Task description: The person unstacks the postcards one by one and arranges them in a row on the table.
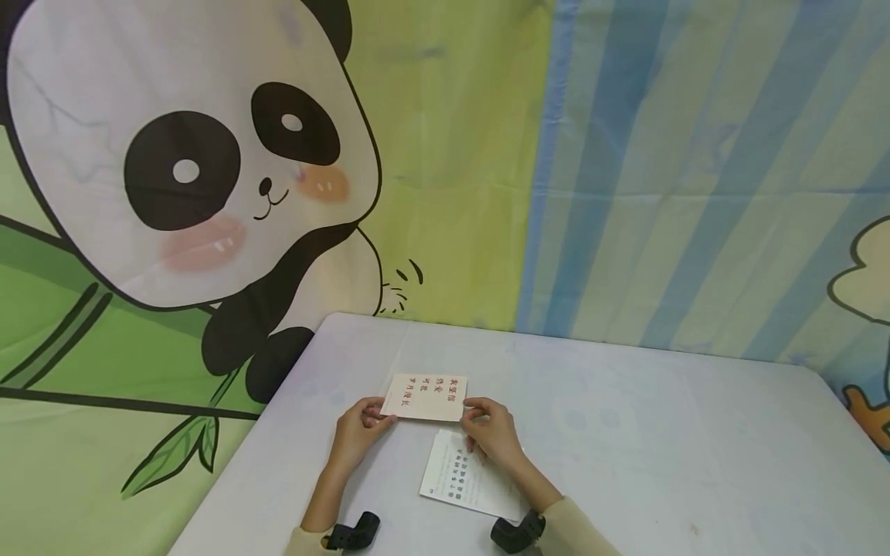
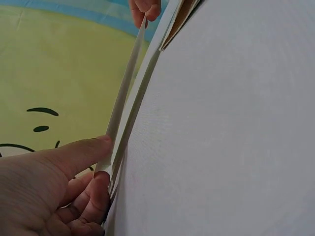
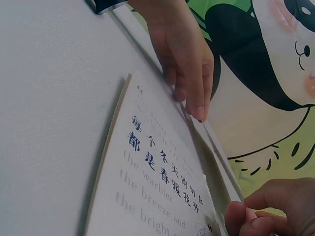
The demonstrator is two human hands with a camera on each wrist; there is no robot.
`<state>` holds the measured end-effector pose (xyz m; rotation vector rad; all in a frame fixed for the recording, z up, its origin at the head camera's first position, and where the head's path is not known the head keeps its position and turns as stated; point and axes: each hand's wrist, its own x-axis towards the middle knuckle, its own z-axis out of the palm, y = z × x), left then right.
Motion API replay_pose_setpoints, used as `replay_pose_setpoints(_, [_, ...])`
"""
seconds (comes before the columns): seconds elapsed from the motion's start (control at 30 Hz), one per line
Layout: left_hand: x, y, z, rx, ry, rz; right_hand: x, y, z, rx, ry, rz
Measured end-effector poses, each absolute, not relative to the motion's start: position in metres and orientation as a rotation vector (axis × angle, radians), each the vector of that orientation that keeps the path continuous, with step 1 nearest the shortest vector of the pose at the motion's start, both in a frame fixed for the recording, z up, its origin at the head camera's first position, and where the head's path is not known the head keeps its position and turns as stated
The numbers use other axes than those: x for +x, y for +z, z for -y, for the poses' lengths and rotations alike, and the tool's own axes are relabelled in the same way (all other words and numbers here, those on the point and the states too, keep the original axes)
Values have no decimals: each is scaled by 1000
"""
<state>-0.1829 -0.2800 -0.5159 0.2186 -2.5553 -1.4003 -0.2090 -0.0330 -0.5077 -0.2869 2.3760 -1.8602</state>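
Note:
A white card printed with red Chinese characters is held between both hands, seen nearly edge-on in the left wrist view. My left hand pinches its left edge, with the thumb on one face and the fingers behind. On the opposite edge, my right hand holds it between thumb and fingers. Below the right hand lies a stack of cards on the table; its top one carries dark Chinese characters and paler English lines, readable in the right wrist view. The right hand and forearm cover part of this stack in the head view.
The white table reaches back to a hanging cloth with a cartoon panda, a yellow panel and blue stripes. Black straps with camera mounts sit on both wrists, the right one overlapping the stack's near corner.

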Motion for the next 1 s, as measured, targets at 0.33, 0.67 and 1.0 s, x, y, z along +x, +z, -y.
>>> replay_pose_setpoints(0.33, [-186, -519, 278, 243, -1395, 2541, -212, -505, 34, -200, -1785, -2373])
replay_pose_setpoints(0.67, [-186, -521, 278, 239, -1313, 2560, -212, -505, 33, -199, -1758, -2353])
replay_pose_setpoints(1.0, [-186, -520, 280, 246, -1342, 2566, -212, -506, 28, -223, -1768, -2339])
